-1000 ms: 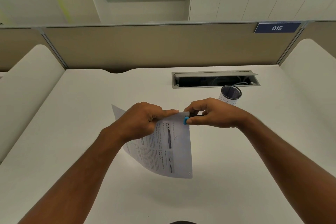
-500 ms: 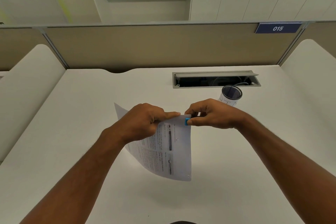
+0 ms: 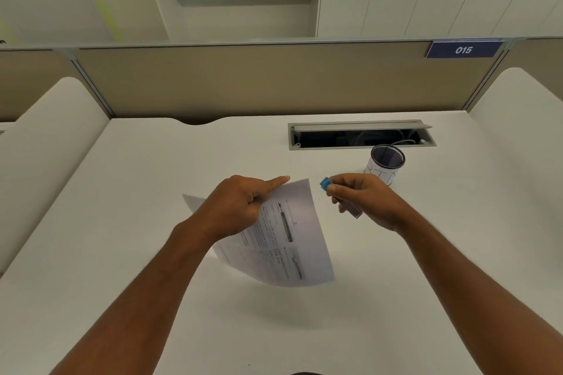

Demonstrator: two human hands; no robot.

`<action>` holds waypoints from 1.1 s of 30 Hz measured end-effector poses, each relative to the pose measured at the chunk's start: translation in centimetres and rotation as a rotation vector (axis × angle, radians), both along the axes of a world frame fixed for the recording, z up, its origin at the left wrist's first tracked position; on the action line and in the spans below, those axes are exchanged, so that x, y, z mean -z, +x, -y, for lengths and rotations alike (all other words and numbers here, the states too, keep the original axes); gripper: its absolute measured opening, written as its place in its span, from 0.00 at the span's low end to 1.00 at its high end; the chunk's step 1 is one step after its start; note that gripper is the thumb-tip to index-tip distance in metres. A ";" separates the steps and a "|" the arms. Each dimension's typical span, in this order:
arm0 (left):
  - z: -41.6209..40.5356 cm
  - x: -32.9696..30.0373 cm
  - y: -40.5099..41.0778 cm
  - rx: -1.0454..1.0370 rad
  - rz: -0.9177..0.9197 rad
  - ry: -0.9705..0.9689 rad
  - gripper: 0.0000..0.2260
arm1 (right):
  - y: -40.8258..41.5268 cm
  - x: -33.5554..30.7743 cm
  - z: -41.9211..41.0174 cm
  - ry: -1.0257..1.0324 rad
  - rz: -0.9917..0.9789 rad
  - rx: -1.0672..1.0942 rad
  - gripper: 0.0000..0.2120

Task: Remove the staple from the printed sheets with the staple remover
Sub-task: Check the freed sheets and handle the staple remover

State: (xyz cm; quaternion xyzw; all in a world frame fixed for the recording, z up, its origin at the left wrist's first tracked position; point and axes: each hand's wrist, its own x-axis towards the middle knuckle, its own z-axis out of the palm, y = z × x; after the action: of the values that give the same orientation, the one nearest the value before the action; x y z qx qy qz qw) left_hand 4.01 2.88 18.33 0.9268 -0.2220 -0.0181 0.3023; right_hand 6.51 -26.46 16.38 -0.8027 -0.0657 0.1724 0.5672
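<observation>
My left hand (image 3: 240, 207) pinches the printed sheets (image 3: 292, 246) near their top edge and holds them lifted above the white desk (image 3: 152, 192), the lower part hanging toward me. My right hand (image 3: 362, 196) is closed on the staple remover (image 3: 326, 183), a thin dark tool with a blue end that points at the sheets' top right corner. A small gap separates the blue end from the paper. The staple itself is too small to make out.
A mesh pen cup (image 3: 385, 163) with a white paper wrap stands just behind my right hand. Behind it an open cable tray (image 3: 359, 134) is set into the desk. A beige partition (image 3: 259, 82) closes off the back, with a "015" sign (image 3: 463, 49).
My right hand has pulled the staple remover to the right, off the sheets' top corner where it was pressed before. The sheets have tilted slightly in my left hand.
</observation>
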 end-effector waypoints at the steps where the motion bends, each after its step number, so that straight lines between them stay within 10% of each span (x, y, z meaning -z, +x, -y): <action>1: 0.0 0.2 -0.1 -0.029 -0.003 -0.040 0.21 | 0.1 1.2 0.2 0.014 -0.030 0.083 0.10; 9: 0.7 0.8 -1.3 -0.270 -0.050 -0.356 0.15 | -0.9 9.7 2.0 -0.181 -0.136 0.474 0.11; 13: 1.1 0.8 -1.9 -0.382 -0.084 -0.475 0.10 | -1.6 13.9 3.2 -0.591 -0.055 0.521 0.14; 27: 3.2 1.7 -3.8 -0.465 0.116 -0.767 0.11 | -3.4 16.6 3.3 -0.816 0.065 0.579 0.17; 33: 3.2 1.9 -3.9 -0.456 0.249 -0.771 0.08 | -4.8 9.2 0.1 0.093 0.168 0.338 0.40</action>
State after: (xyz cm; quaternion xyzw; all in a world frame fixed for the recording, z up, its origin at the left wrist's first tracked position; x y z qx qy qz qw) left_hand 0.16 -0.28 16.44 0.7671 -0.0376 0.2442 0.5920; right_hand 1.69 -26.53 7.23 -0.7869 0.0151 0.0037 0.6169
